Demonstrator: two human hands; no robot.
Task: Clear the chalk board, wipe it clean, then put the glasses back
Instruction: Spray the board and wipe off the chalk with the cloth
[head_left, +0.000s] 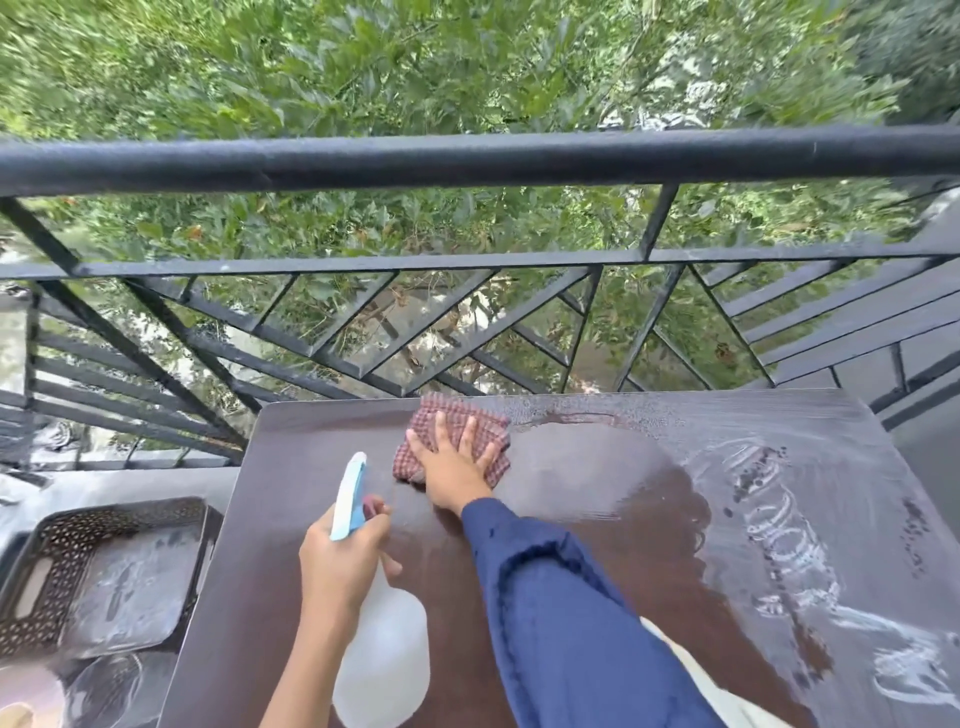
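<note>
The dark brown board (597, 519) lies flat in front of me, wet and shiny in the middle, with white chalk scribbles (789, 530) still on its right side. My right hand (454, 467), in a blue sleeve, presses flat with spread fingers on a red checked cloth (447, 415) near the board's far edge. My left hand (343, 556) grips a white spray bottle (382, 665) with a blue-and-white nozzle, held over the board's left part. No glasses are in view.
A black metal railing (467, 161) runs right behind the board, with trees beyond it. A dark perforated tray (67, 540) holding clear plastic sits low at the left, beside the board's edge.
</note>
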